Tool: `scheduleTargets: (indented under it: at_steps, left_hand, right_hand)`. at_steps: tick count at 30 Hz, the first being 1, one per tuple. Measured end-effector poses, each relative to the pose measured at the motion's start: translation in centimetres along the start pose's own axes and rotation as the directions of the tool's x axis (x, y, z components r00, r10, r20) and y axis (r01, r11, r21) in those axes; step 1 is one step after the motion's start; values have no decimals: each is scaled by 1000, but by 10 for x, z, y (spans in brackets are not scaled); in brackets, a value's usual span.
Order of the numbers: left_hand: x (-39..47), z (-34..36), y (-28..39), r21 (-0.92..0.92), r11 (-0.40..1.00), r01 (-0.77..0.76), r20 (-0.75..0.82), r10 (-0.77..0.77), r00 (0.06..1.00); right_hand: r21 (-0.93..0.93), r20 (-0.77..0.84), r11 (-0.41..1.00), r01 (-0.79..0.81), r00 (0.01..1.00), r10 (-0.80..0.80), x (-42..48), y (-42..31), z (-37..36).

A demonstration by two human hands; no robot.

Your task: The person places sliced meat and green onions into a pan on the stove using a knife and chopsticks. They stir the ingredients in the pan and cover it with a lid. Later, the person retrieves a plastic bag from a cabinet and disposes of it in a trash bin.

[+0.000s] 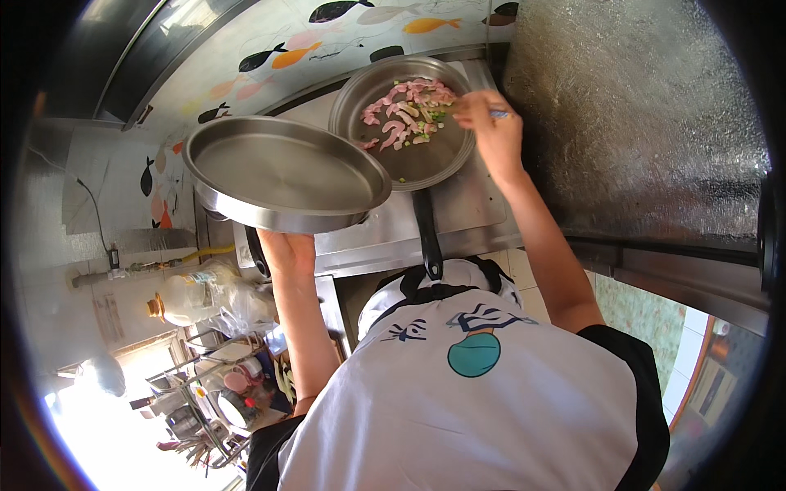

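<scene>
A metal frying pan [451, 166] with a black handle [427, 233] sits on the stove, its handle pointing towards me. Pink raw meat strips [396, 126] and small green pieces [437, 115] lie in it. My right hand [494, 119] is at the pan's right rim, fingers curled around a slim thing with a bluish end; blur hides what it is. My left hand [287, 250] holds up a wide, shallow metal lid [282, 166] from beneath, tilted, its hollow side up, left of the pan and partly over its rim. The lid hides most of my left fingers.
A steel stovetop [473, 208] lies under the pan, with another black handle [258, 248] below the lid. A fish-patterned wall [344, 37] rises behind, and a foil-like panel [638, 123] stands at the right. A plastic bottle [184, 301] and a crowded dish rack [209, 393] are at the left.
</scene>
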State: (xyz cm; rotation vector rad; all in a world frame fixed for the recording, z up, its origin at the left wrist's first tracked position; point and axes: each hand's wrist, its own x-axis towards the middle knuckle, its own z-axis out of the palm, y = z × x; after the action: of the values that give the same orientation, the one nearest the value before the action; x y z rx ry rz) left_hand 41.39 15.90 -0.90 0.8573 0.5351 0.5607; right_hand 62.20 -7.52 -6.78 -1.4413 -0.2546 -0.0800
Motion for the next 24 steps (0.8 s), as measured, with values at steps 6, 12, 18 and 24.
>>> scheduleTargets:
  at_steps: [6,12,18,24]
  left_hand:
    - [2,9,-3,31,1000,2,18,-2,1000]
    - [1,3,-4,18,1000,-1,49,0,999]
    - [1,6,-6,20,1000,14,46,-15,999]
    - [0,12,-7,24,1000,17,58,-18,998]
  right_hand:
    - [96,353,936,-338,891,285,-41,0,36]
    - [137,5,981,-134,991,135,-13,-8,-6]
    - [28,-90,996,-82,992,84,-14,-16,-27]
    - [30,25,990,-135,991,134,-19,-10,-24]
